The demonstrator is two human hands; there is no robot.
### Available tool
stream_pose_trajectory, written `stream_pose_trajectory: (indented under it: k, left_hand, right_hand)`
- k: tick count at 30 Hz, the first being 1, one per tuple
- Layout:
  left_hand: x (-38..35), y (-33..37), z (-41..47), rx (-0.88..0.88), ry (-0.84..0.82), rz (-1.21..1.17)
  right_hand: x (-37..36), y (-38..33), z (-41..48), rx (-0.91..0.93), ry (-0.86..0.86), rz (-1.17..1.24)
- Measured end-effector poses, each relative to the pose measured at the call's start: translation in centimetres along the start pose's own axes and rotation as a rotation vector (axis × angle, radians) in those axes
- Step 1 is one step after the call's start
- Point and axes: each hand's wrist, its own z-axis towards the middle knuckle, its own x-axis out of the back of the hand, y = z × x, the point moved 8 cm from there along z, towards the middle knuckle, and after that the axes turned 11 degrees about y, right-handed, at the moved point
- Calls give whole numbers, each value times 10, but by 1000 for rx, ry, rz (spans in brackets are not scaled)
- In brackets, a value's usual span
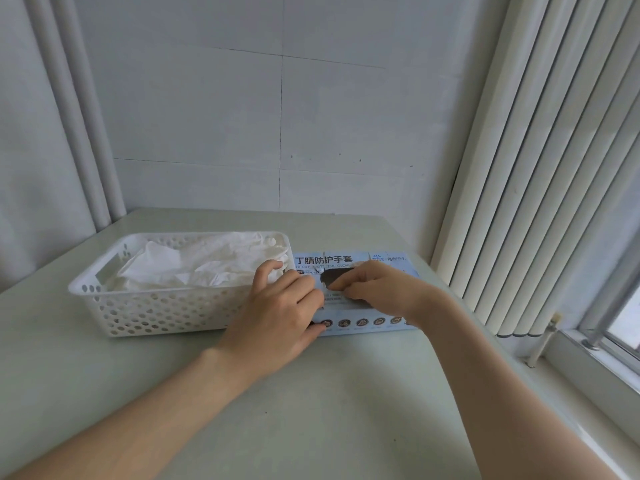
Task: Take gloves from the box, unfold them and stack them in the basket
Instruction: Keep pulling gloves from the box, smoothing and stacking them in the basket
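A flat light-blue glove box [377, 263] lies on the table with its dark oval opening [334, 277] facing up. My left hand [280, 313] grips the box's left end, thumb along the front edge and fingers over the top. My right hand [377, 289] has its curled fingertips in the opening, and what they touch is hidden. No glove shows at the opening. To the left, touching the box, stands a white perforated basket [156, 306] holding a loose pile of white gloves [207, 261].
The pale table [311, 410] runs to a grey wall at the back. White vertical blinds [540, 168] and a window sill [588, 368] close off the right side. A white pipe [86, 133] stands in the left corner.
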Motion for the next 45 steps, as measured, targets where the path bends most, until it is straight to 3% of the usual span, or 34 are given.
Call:
stream_pose_trajectory:
  k: [6,27,30,40,45]
  left_hand:
    - [-1,0,-2,11,-2,-3]
    - [-2,7,0,67,0,66]
    - [-1,6,1,87,16,39]
    - [20,-8,12,427,189,-293]
    - [21,-17,15,559,196,-344]
  right_hand:
    - [24,-3,-8,-13,354,244]
    - [76,-35,-51,352,982,808]
    - [79,-39,-53,367,963,895]
    - [43,-56,-39,425,643,613]
    - [28,-64,-40,421,458,636]
